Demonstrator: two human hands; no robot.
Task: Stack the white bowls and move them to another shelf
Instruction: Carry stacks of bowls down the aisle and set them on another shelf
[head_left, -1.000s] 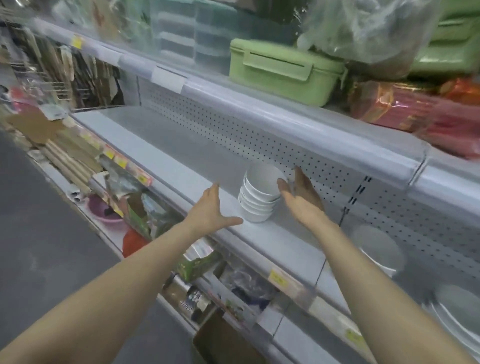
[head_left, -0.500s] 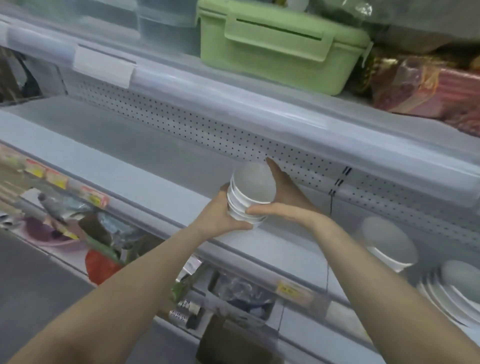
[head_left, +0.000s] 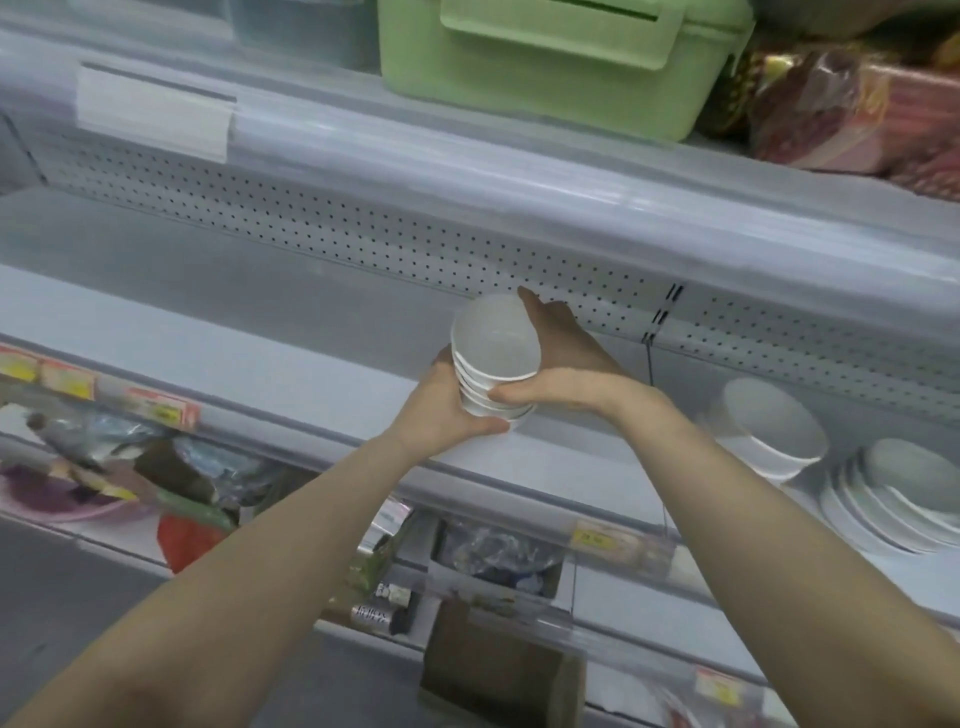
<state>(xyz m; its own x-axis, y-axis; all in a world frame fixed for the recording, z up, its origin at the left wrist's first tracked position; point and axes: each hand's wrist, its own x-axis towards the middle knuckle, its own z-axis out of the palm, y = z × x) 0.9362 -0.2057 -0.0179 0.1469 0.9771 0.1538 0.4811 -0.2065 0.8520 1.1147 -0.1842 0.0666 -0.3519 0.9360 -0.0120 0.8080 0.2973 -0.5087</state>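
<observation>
A nested stack of white bowls (head_left: 493, 358) sat just right of the centre of the view, tilted so its open mouth leaned toward twelve o'clock, over the grey middle shelf (head_left: 208, 332). Whether its base touched the shelf or hung just clear could not be told. Both hands were clasped on it: the left hand (head_left: 441, 410) cupped the lower side from seven o'clock, thumb under the bottom bowl, and the right hand (head_left: 566, 374) wrapped it from three o'clock, its fingers (head_left: 540, 312) reaching up behind the rim against the perforated back panel (head_left: 363, 244).

The stacking looked finished, several bowls already seated one inside another. What remained, by the look of it, was the carry to another shelf and the setting down. The shelf lay bare toward nine o'clock. At four o'clock stood other white bowls (head_left: 774, 431) and a leaning row of white plates (head_left: 893, 493); whether those belonged to the job was unclear. At one o'clock a green lidded box (head_left: 545, 67) sat on the shelf above.
</observation>
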